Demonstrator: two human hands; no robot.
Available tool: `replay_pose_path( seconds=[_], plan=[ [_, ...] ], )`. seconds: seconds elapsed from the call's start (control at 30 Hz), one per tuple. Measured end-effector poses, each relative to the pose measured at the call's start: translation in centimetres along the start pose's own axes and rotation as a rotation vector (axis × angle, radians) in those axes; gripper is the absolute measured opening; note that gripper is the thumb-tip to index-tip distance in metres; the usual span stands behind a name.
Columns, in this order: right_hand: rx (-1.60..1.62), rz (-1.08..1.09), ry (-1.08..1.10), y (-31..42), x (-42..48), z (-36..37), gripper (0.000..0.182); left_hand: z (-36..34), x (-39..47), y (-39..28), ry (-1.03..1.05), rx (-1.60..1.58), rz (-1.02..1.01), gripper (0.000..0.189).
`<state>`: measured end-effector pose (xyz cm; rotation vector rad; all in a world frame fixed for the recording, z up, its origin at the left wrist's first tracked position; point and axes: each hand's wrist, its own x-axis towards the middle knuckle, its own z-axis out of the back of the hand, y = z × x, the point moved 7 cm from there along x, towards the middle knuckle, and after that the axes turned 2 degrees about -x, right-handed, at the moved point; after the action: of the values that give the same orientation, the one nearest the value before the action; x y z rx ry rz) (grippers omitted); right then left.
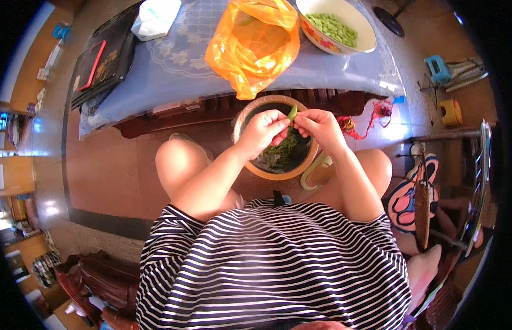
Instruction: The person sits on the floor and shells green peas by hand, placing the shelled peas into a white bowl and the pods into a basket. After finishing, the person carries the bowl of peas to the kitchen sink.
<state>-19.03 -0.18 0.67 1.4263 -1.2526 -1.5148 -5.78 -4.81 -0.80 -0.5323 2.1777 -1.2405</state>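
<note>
Between both hands I hold one green bean pod [293, 111], raised over a round bin [240, 123] with a tan rim and a dark lining. My left hand [267, 128] pinches the pod from the left, and my right hand [316, 126] grips it from the other side. Green pod scraps [283, 152] lie inside the bin below my fingers. On the table ahead, an orange plastic bag [256, 53] gapes, with a little green showing inside. Right of it, a floral-patterned enamel basin [365, 35] contains shelled green beans [332, 29].
A clear-covered blue tablecloth [169, 78] drapes over the table edge. At its left are a dark case [111, 62], a red-edged phone-like object [92, 66] and a white packet [157, 18]. Pale slippers [316, 171] are near the bin; a red ribbon [369, 123] lies to the right.
</note>
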Motion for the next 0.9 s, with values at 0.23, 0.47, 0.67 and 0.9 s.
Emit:
replay_pose_path(
  seconds=[0.23, 0.47, 0.67, 0.9],
  plan=[
    [-0.118, 0.160, -0.037, 1.2, -0.7, 0.2, 0.008, -1.4, -0.7, 0.2, 0.147, -0.096, 0.075, 0.010],
    [-0.128, 0.223, -0.086, 1.3, -1.2, -0.5, 0.004, -2.0, -1.2, 1.0, 0.306, -0.526, 0.260, 0.013],
    [0.135, -0.012, -0.062, -0.2, -0.7, -0.4, 0.008, -1.5, -0.6, 0.3, 0.131, -0.056, 0.090, 0.007],
    [0.006, 0.092, -0.173, -1.8, 0.1, -0.3, 0.009, -2.2, -1.8, -3.1, -0.202, 0.980, -0.647, 0.019]
  ],
)
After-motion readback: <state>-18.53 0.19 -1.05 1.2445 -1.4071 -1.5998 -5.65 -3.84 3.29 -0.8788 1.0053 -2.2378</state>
